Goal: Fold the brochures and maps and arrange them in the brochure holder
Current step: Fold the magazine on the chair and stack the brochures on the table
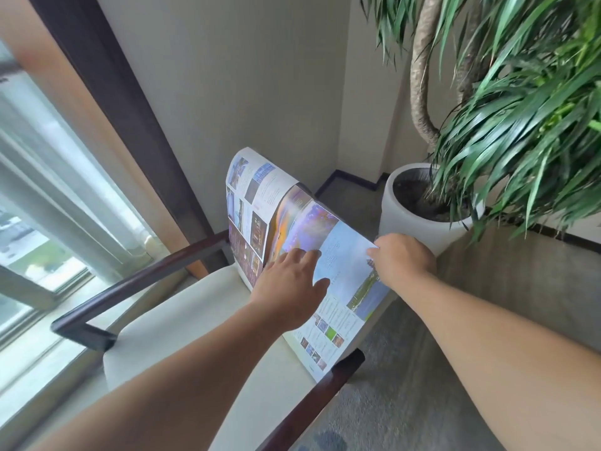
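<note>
A large printed brochure (302, 242) lies half-unfolded across a cream-cushioned chair (182, 323). Its far panels stand up against the chair back and curl over the top; the near panels slope down toward the front, over the right-hand wooden armrest (312, 405).

The left hand (289, 288) is flat on the sheet, fingers (309, 255) spread and open, pressing near the fold and gripping nothing. The right hand (403, 258) is at the brochure's right edge, curled closed on the corner of the paper, pinching it between thumb and fingertips.

The left armrest (130, 281) runs dark along the window side, well apart from the paper.

Just beyond the right hand stands a round white planter (406, 229). It holds dark soil and the twisted trunk of a tall plant (520, 125), whose long green leaves hang over the rim and out over the grey carpet (422, 385). The planter sits in the corner, close beside the chair.
</note>
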